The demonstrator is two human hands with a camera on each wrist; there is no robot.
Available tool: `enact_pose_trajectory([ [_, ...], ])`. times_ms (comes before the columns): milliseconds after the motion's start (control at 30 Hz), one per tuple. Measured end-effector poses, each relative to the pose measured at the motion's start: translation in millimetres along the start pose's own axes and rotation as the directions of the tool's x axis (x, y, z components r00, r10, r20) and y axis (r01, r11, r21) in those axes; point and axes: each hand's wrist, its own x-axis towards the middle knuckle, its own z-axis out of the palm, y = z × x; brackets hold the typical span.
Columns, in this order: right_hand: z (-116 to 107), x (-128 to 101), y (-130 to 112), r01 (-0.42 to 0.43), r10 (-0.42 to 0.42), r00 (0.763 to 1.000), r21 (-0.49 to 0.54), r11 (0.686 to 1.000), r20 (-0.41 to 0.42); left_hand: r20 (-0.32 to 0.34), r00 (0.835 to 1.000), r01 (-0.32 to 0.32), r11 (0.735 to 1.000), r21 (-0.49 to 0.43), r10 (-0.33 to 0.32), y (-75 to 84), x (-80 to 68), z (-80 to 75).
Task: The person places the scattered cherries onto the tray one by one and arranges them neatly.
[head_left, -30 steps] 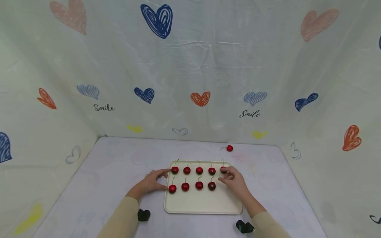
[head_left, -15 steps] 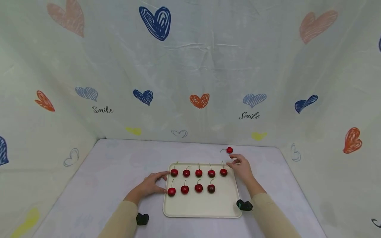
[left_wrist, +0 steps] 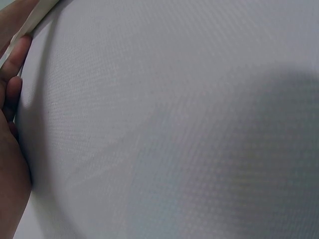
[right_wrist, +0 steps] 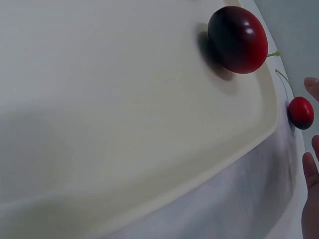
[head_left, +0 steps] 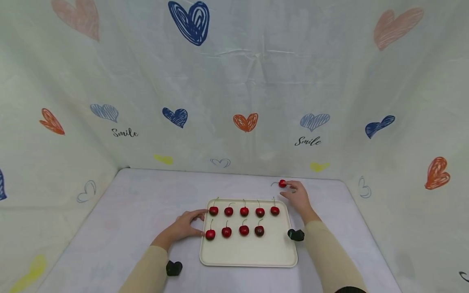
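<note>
Right hand (head_left: pixel 298 197) fingers relaxed, tips just beside loose cherry (head_left: pixel 282 183), grasping nothing. Left hand (head_left: pixel 183 225) released, fingers spread against tray (head_left: pixel 249 252) edge.

One small red cherry (head_left: pixel 282 183) lies by itself on the white table, past the far right corner of the tray (head_left: pixel 249 254). It is round and shiny. Its thin stem points left. The right hand (head_left: pixel 298 196) reaches to it, fingertips right beside it, perhaps touching; fingers look loose.
</note>
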Motion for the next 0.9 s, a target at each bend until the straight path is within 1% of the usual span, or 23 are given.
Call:
enact_pose_trajectory([
  [133,2.5,7.3,3.0,0.026,-0.025,0.999,-0.028,0.999,0.024,0.002,1.000,0.011,1.000,-0.001,-0.011,0.3,-0.4,-1.3],
  [267,4.3,12.5,6.7,0.051,-0.049,0.997,-0.029,0.998,0.059,0.007,1.000,0.020,1.000,-0.005,-0.020,1.5,-0.7,-1.8],
  [467,4.3,15.3,13.2,0.052,-0.047,0.996,-0.072,0.996,0.078,0.022,1.000,0.011,1.000,-0.023,-0.011,3.0,0.3,2.0],
  [633,7.1,16.6,15.6,0.063,-0.058,0.997,-0.089,0.994,0.057,0.018,1.000,0.021,1.000,-0.020,-0.021,3.2,-0.1,3.4],
  [900,14.4,16.5,15.7,0.071,-0.072,0.997,-0.060,0.996,-0.011,0.005,0.999,0.031,1.000,0.000,-0.031,2.6,-1.5,-0.8],
])
